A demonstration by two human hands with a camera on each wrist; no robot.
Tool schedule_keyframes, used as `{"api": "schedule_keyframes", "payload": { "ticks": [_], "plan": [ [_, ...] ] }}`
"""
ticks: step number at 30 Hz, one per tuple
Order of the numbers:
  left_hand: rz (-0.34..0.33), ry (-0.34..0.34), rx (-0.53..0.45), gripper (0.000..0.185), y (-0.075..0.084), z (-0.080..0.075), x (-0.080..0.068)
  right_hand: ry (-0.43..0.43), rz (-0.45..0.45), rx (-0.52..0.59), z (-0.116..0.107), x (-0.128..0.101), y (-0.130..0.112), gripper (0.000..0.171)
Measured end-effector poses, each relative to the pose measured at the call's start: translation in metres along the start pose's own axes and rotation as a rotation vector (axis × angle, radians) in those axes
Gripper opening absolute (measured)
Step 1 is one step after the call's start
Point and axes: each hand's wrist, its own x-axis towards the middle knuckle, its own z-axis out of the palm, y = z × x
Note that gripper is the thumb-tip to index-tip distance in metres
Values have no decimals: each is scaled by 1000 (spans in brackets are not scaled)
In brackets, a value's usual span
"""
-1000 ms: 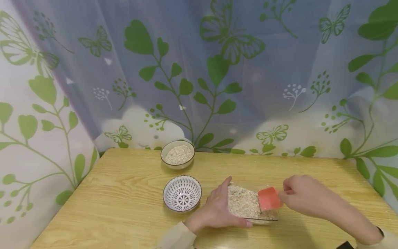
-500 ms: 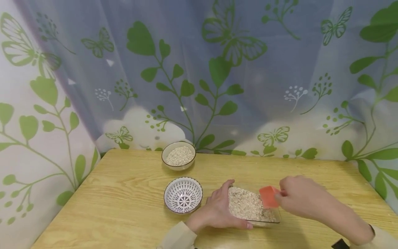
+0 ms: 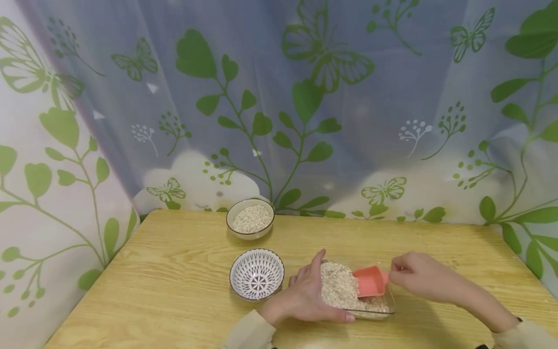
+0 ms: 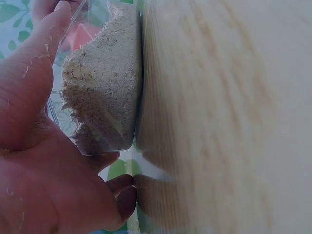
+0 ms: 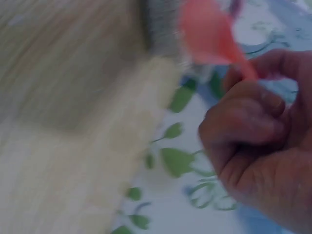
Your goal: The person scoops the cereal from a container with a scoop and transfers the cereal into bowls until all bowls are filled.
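A clear rectangular container (image 3: 370,312) of oat flakes (image 3: 336,283) sits on the table, right of centre in the head view. My left hand (image 3: 308,296) holds its left end, thumb along the near side and fingers at the far side. In the left wrist view the oats (image 4: 105,87) show through the clear wall, piled up. With curled fingers, my right hand (image 3: 422,275) pinches the handle of a red scoop (image 3: 370,281). The scoop's bowl is down in the oats at the container's right part. The right wrist view shows the scoop (image 5: 207,34) blurred.
Left of the container stands a black-and-white patterned bowl (image 3: 257,275) with nothing visible in it. Behind it a dark-rimmed bowl (image 3: 250,233) holds pale flakes. A printed curtain (image 3: 348,145) hangs behind the wooden table (image 3: 165,281).
My right hand has moved the scoop slightly, and its bowl now lies flatter and further left in the oats. The left hand stays on the container.
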Motion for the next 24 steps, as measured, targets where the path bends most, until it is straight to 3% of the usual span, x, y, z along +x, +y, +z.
{"api": "schedule_keyframes", "payload": {
  "ticks": [6, 12, 20, 24],
  "plan": [
    [13, -19, 11, 140, -1, -1, 3, 23, -99, 74, 11, 7, 14, 23],
    [13, -18, 1, 137, 0, -1, 5, 57, -188, 15, 21, 13, 9, 28],
    [0, -25, 9, 133, -2, 0, 6, 67, -232, 54, 29, 12, 10, 29],
    [0, -22, 10, 133, -3, -1, 6, 60, -211, 86, 30, 12, 8, 30]
  ]
}}
